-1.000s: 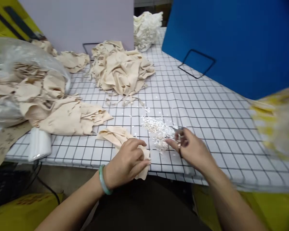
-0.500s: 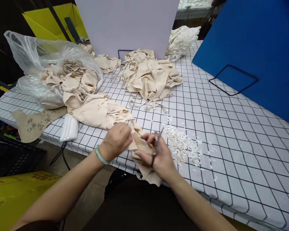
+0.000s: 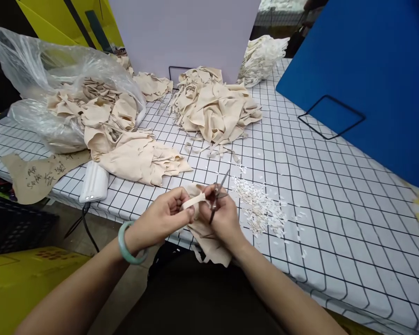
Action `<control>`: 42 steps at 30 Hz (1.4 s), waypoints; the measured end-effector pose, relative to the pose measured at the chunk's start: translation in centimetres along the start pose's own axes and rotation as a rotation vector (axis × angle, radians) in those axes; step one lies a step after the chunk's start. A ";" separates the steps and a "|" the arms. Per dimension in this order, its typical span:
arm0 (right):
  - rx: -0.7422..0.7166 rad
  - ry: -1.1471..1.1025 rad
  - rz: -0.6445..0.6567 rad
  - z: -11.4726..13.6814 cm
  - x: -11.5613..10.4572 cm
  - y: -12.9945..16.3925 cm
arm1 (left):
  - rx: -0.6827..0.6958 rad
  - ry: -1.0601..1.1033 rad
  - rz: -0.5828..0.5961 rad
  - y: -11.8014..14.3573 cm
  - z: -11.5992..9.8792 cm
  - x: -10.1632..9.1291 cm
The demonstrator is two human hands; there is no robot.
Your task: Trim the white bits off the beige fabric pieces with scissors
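Observation:
My left hand (image 3: 160, 215), with a pale green bangle at the wrist, pinches the narrow strap (image 3: 193, 201) of a beige fabric piece (image 3: 209, 242). The strap runs across to the fingertips of my right hand (image 3: 226, 221), which also touch it. Small scissors (image 3: 217, 195) are held in my right hand, blades pointing up and away from me. The rest of the fabric piece hangs below both hands over the table's front edge. Just right of the scissors lies a heap of small white and beige scraps (image 3: 261, 207).
Beige fabric pieces (image 3: 219, 104) are piled mid-table; more (image 3: 139, 156) spill from a clear plastic bag (image 3: 73, 60) at left. A white corded device (image 3: 95, 181) sits near the front edge beside a marked paper pattern (image 3: 38, 179). Lilac (image 3: 185, 37) and blue boards (image 3: 370, 83) stand behind.
My left hand has turned from a closed grip to pinching the strap, now stretched between both hands. The scissors have shifted slightly left and lower. The view has moved a little.

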State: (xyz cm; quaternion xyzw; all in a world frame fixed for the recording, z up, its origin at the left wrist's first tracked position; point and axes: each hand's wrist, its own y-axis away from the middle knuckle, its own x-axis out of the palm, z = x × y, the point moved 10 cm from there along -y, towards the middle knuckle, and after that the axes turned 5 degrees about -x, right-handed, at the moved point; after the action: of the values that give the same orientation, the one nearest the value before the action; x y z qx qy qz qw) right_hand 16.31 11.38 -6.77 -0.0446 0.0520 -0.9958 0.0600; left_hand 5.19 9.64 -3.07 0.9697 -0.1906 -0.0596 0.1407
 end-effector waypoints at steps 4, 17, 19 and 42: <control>-0.049 0.164 0.125 2.0 -1.6 -1.2 | -0.188 0.220 0.213 0.1 2.1 1.4; -0.107 0.255 0.218 3.6 -2.0 -0.7 | -0.105 0.064 0.201 -0.8 1.0 2.2; -0.099 0.262 0.200 3.5 -2.2 -0.8 | 0.024 -0.040 0.138 -0.9 -0.5 1.6; -0.229 0.829 0.299 4.5 -3.9 2.5 | 0.422 0.008 -0.116 -0.3 -1.8 3.4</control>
State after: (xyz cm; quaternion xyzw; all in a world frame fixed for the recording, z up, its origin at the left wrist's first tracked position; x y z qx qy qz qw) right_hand 20.93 8.92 -2.92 0.3595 0.1872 -0.8979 0.1719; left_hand 8.74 9.11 -1.62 0.9873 -0.1419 -0.0224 -0.0683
